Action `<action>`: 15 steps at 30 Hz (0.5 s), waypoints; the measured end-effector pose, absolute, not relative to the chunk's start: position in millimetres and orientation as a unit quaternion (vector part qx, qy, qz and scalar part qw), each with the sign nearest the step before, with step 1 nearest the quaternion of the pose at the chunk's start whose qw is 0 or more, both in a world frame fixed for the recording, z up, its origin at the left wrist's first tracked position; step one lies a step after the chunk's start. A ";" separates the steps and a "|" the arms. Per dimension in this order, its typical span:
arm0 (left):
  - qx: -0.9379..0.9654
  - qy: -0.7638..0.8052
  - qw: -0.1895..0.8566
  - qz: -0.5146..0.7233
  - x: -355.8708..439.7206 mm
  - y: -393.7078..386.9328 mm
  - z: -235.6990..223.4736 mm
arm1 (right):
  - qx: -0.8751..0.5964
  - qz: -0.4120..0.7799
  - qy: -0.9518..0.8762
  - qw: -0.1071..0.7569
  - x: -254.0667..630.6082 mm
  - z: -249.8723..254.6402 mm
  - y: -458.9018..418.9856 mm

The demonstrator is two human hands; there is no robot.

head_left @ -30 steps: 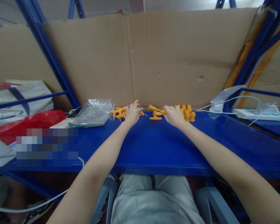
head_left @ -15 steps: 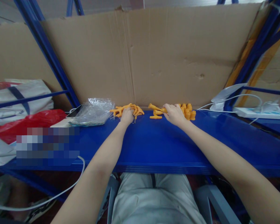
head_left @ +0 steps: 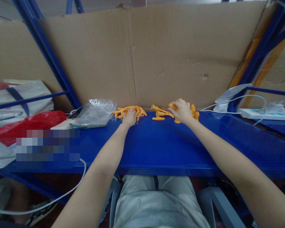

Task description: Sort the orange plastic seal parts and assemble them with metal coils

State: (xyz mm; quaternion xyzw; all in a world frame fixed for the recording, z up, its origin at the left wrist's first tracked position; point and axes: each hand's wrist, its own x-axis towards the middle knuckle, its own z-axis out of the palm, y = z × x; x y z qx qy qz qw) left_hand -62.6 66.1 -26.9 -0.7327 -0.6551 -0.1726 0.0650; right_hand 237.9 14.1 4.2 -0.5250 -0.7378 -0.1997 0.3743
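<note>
Small orange plastic parts lie in groups at the back of a blue shelf [head_left: 156, 145], against a cardboard sheet. My left hand [head_left: 129, 117] rests on a pile of branched orange pieces [head_left: 123, 111], fingers curled over them. My right hand [head_left: 183, 111] is closed round a small orange cap-shaped piece [head_left: 173, 106], lifted just above the shelf. Behind that hand stands a cluster of similar orange caps [head_left: 194, 112]. A few horn-shaped orange pieces [head_left: 159, 113] lie between my hands.
A crumpled clear plastic bag [head_left: 95, 113] lies left of the orange parts, over a phone [head_left: 74, 114]. Red and white bags [head_left: 26, 122] fill the far left. A white power strip [head_left: 266, 114] with cables sits at the right. My lap is below the shelf edge.
My left hand drew back from the branched pile's right end and settled on its front. My right hand picked up an orange cap and shifted slightly right.
</note>
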 end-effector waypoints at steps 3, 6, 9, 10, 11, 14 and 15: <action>-0.719 -0.667 0.077 -0.179 -62.3 64.6 -27.9 | -0.522 -0.157 -0.728 0.415 243.7 -0.4 23.2; -0.707 -0.678 0.083 -0.183 -60.2 62.9 -28.5 | -0.527 -0.109 -0.727 0.425 248.8 -6.4 30.8; -0.707 -0.680 0.085 -0.174 -57.8 61.2 -28.3 | -0.549 -0.078 -0.730 0.400 252.8 -11.6 34.2; -0.708 -0.679 0.086 -0.171 -57.1 60.6 -28.0 | -0.560 -0.075 -0.731 0.383 253.8 -12.8 34.1; -0.710 -0.679 0.087 -0.169 -56.4 60.1 -27.8 | -0.572 -0.077 -0.732 0.363 254.5 -13.5 33.4; -0.711 -0.677 0.088 -0.167 -54.9 58.7 -27.4 | -0.604 -0.081 -0.740 0.286 255.1 -13.1 29.1; -0.711 -0.677 0.087 -0.168 -54.5 58.3 -27.4 | -0.611 -0.081 -0.743 0.260 255.1 -12.3 27.4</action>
